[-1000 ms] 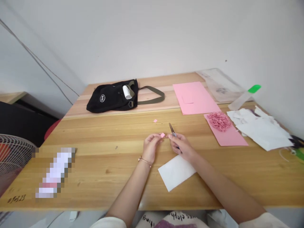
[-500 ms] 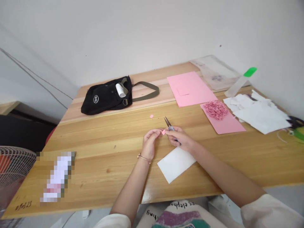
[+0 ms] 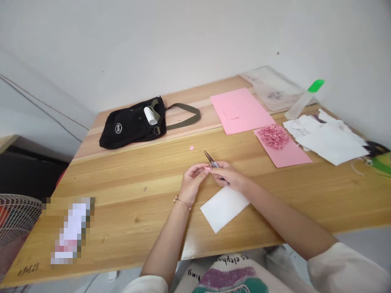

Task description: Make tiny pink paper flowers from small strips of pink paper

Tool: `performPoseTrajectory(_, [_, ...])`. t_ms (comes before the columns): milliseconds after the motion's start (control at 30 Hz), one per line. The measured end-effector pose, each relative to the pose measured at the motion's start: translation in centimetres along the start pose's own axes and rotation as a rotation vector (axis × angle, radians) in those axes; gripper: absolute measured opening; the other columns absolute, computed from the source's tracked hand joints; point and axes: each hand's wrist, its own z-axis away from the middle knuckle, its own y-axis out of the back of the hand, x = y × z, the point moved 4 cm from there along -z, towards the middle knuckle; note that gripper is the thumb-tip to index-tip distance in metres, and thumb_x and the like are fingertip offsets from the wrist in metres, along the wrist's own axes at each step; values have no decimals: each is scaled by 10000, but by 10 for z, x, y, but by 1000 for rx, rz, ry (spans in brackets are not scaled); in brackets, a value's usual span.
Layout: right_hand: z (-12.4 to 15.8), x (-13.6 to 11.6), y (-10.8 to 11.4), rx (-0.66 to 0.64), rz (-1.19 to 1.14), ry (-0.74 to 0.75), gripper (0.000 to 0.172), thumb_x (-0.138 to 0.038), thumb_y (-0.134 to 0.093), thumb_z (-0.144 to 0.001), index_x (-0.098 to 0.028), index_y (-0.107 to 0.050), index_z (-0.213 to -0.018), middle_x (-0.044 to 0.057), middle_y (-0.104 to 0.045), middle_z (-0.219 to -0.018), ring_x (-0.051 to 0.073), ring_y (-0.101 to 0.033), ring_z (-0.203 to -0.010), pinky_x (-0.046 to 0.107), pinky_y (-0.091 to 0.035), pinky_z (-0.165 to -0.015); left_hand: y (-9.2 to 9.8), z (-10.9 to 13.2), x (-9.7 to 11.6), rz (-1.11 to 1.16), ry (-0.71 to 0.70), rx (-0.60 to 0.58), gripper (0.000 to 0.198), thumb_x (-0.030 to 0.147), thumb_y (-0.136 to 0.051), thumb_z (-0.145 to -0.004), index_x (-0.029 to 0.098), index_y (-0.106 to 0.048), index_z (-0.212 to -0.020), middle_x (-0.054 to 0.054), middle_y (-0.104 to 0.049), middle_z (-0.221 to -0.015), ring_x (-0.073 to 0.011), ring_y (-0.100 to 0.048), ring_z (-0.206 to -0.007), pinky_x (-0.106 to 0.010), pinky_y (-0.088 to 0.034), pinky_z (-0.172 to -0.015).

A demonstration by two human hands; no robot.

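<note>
Close above the table, my left hand point(image 3: 192, 181) pinches a small piece of pink paper point(image 3: 207, 168) between thumb and fingertips. The fingertips of my right hand point(image 3: 227, 175) meet the same piece from the other side. Blue-handled tweezers point(image 3: 213, 162) lie across my right palm, held by its fingers, with their pointed tips facing away from me. The pink piece looks narrow and partly hidden by the fingers. Below my right hand a white paper point(image 3: 224, 209) with one jagged edge lies flat. A second tiny pink piece point(image 3: 191, 148) rests on the table beyond my hands.
At the back left lies a black bag point(image 3: 130, 124) with a strap. Pink sheets point(image 3: 244, 108) and a clump of pink shreds point(image 3: 275, 136) are to the right, near crumpled white paper point(image 3: 332, 140) and a green-capped bottle point(image 3: 301, 103). A fan point(image 3: 20, 228) stands left.
The pink piece between my fingertips has turned or folded and shows a narrower shape. My hands have drawn slightly closer together around it. The whole view has shifted a little.
</note>
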Motion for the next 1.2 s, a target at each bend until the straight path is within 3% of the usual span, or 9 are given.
performPoseTrajectory(300, [-3,3,2,28,15,-35,207,-340,-609,-698,-177,-487,-739,-115,-310,-419,9,-212,-296,152,-132,-278,5,-2,-2,207,69,111,114,207,-707,-580,153,-641,-654,5,-643,-692,-86,-561,-687,-209,-407,-697])
performPoseTrajectory(533, [1,2,-2,-56,109,-49,261,-425,-501,-777,-179,-442,-714,-103,-315,-457,4,-192,-306,151,-132,-293,11,-4,-5,312,129,185,152,229,-702,-573,122,-668,-676,-24,-641,-625,-93,-555,-602,-222,-383,-609])
performPoseTrajectory(867, [2,5,-4,-134,202,-36,354,-492,-366,-827,-164,-492,-787,-90,-335,-463,12,-205,-300,158,-141,-295,10,-3,-3,321,124,252,114,188,-697,-545,110,-670,-624,-13,-612,-523,-67,-515,-522,-194,-359,-548])
performPoseTrajectory(1200, [0,7,-6,-101,296,10,367,-514,-328,-825,-176,-462,-775,-97,-332,-449,19,-214,-281,167,-147,-293,9,-4,-7,294,101,278,105,217,-655,-605,119,-642,-640,-3,-594,-500,-79,-519,-494,-210,-364,-537])
